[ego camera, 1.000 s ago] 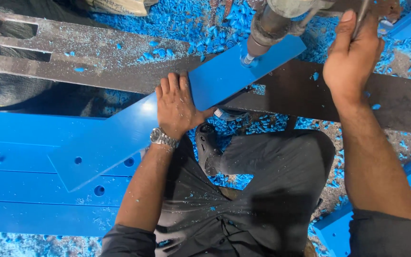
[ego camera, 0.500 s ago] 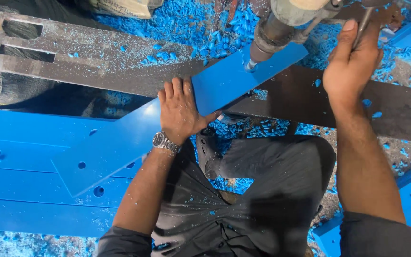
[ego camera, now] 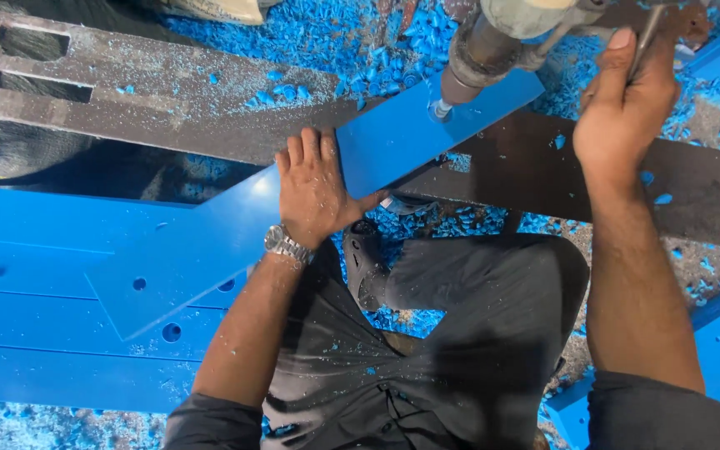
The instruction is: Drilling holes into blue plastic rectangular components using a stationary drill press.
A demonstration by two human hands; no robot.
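Left hand: the left hand (ego camera: 314,193) lies flat, palm down, fingers together and stretched out, pressing on the blue plastic strip (ego camera: 210,250); a wristwatch (ego camera: 285,244) sits on the wrist.
Right hand: the right hand (ego camera: 622,108) is wrapped around the thin metal lever (ego camera: 647,33) of the drill press, thumb pointing up along it.
Strip: long, flat and blue, it runs on a slant from lower left to upper right, across the dark steel bed (ego camera: 543,167); its far end lies under the drill spindle (ego camera: 481,54), between the two hands.
Drill bit: the tip (ego camera: 440,108) meets the strip near its upper end, just right of the left hand's fingertips.
Stack: more blue strips (ego camera: 35,333) with round holes lie at the lower left, under the slanted strip.
Swarf: blue plastic shavings (ego camera: 352,37) cover the bed and floor.
Legs: dark trousers (ego camera: 460,333) fill the lower middle.
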